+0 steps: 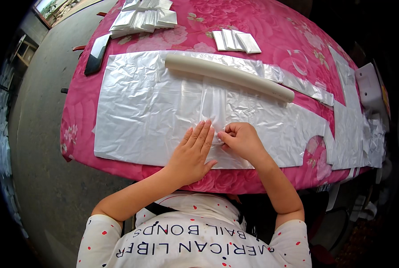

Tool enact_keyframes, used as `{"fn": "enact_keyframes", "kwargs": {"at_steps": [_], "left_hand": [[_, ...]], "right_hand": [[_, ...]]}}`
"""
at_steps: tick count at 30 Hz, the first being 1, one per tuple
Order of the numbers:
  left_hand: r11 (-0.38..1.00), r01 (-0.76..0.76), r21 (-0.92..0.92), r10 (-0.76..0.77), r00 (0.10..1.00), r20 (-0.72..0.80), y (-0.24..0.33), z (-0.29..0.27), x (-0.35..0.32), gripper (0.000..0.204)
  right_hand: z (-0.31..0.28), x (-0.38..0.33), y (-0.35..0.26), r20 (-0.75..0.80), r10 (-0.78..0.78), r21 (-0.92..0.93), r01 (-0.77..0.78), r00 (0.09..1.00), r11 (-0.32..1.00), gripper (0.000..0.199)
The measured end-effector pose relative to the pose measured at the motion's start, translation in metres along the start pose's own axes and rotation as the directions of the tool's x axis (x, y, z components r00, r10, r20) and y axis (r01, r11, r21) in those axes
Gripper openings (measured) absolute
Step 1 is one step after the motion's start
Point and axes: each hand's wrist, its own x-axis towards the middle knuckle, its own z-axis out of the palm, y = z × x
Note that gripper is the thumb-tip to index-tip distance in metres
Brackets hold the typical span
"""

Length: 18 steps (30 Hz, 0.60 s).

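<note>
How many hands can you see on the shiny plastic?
2. The left hand lies flat on the shiny plastic; the right hand is curled just to its right, fingertips at the plastic. No other hands show.

bright centre | glare on plastic (137,107) | curved edges | right seemingly underexposed

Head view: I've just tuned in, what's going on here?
A person is working on a translucent plastic carrier bag spread over a pink floral tablecloth. The left hand lies flat on it; the right hand has its fingers curled at the film beside it, though whether they pinch it is unclear. A pale tube lies across the bag's far side. Beyond are folded plastic packets, with a phone at the left.
</note>
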Motion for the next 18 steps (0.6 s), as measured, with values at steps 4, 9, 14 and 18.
{"fn": "enact_keyframes", "kwargs": {"at_steps": [4,9,14,18], "left_hand": [[0.997,0.03,0.067,-0.031,0.999,0.009,0.001,0.007,-0.001,0.077],[0.996,0.042,0.082,-0.039,0.999,-0.033,0.0,0.006,0.0,0.075],[1.0,-0.008,0.013,0.01,0.992,-0.125,-0.006,-0.009,0.01,0.067],[0.992,-0.041,0.116,0.057,0.989,-0.137,-0.01,-0.01,0.017,0.064]], "right_hand": [[0.004,-0.006,0.002,-0.063,-0.107,-0.158,0.096,0.992,0.983,0.022],[0.007,-0.012,0.017,-0.173,-0.551,-0.557,0.381,0.816,0.738,0.044],[-0.012,0.01,0.026,0.258,-0.823,-0.628,0.735,0.506,0.255,0.053],[-0.02,0.019,0.021,0.305,-0.753,-0.534,0.76,0.583,0.371,0.047]]}}
